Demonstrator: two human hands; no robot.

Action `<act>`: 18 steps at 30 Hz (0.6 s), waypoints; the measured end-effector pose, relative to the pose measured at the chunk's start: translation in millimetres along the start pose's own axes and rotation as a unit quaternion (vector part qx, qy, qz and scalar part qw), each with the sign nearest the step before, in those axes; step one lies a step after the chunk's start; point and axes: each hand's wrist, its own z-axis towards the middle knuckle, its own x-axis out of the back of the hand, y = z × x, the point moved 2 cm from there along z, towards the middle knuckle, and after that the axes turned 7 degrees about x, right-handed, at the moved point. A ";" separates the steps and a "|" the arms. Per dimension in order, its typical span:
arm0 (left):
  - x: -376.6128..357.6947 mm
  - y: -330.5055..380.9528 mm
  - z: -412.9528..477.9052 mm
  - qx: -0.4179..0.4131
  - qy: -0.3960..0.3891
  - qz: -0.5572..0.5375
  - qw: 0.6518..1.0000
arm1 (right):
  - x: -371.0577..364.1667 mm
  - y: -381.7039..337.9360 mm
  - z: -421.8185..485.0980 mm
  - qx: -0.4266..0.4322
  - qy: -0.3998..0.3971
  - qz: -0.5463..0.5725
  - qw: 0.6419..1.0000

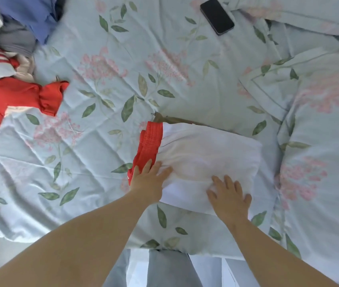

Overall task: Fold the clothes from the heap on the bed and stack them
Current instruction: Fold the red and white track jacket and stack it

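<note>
2 hands lie flat on a folded white garment [205, 154]. Left hand [147, 181] is at its left end, fingers [156, 167] straight and close together, touching both the white cloth and the red waistband [150, 139]. Right hand [229, 195] is on the near right part, fingers [228, 183] spread wide and pressed on the cloth. Neither hand pinches anything. The garment lies mid-frame toward the near edge of the bed [102, 141], on a floral sheet. A khaki garment [176, 120] shows as a strip under its far edge, so white lies on khaki. The heap [9, 59] is at far left, well apart from the folded pair: a red top [19, 96] nearest, with striped white, grey and blue pieces behind. A phone [217, 16], screen dark, lies at the far side. A pillow [319, 121] in the same print lies just beside the garment on the right.
</note>
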 end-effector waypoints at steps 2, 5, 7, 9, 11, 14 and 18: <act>1.2 -5.5 -2.2 -0.016 -0.006 0.022 1.000 | 0.2 -5.1 -2.6 -0.009 -0.001 -0.003 1.000; 7.8 -16.2 -10.8 -0.045 0.012 0.039 0.998 | 8.2 -17.2 -5.5 -0.014 0.004 -0.014 1.000; 17.3 -27.2 -18.7 -0.050 0.062 0.030 0.996 | 17.1 -34.8 -9.8 -0.002 0.013 -0.012 1.000; 30.2 -43.8 -28.7 -0.043 0.109 0.019 0.993 | 28.5 -62.9 -14.0 0.027 0.033 -0.016 0.999; 44.2 -66.5 -40.2 -0.029 0.135 0.013 0.990 | 42.6 -99.0 -19.2 0.060 0.061 -0.024 0.996; 64.3 -113.5 -62.8 -0.001 0.163 -0.010 0.986 | 64.0 -162.5 -31.9 0.106 0.099 -0.032 0.989; 89.0 -195.0 -96.8 0.020 0.234 -0.018 0.972 | 85.0 -255.5 -57.3 0.172 0.168 -0.043 0.970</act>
